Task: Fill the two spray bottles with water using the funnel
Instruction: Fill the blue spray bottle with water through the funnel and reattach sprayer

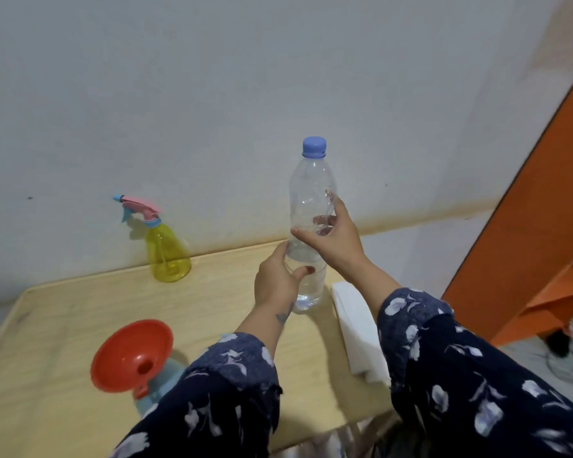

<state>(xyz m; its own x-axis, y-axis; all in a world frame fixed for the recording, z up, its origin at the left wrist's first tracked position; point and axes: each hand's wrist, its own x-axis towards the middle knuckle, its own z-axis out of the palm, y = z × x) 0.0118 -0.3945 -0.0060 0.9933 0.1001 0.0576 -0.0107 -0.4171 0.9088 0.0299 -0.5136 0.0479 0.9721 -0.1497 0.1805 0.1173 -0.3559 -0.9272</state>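
A clear plastic water bottle point(311, 190) with a blue cap point(314, 147) stands upright on the wooden table point(63, 319), partly filled with water. My left hand point(277, 280) grips its lower part. My right hand point(336, 234) wraps around its middle from the right. A yellow spray bottle point(166, 254) with a pink and blue trigger head stands at the back by the wall. An orange funnel point(131, 355) sits in the neck of a light blue bottle point(161, 383) at the front left, partly hidden by my left sleeve.
A folded white cloth point(358, 328) lies at the table's right edge beside the water bottle. An orange frame point(543, 226) stands to the right of the table. The grey wall runs close behind the table.
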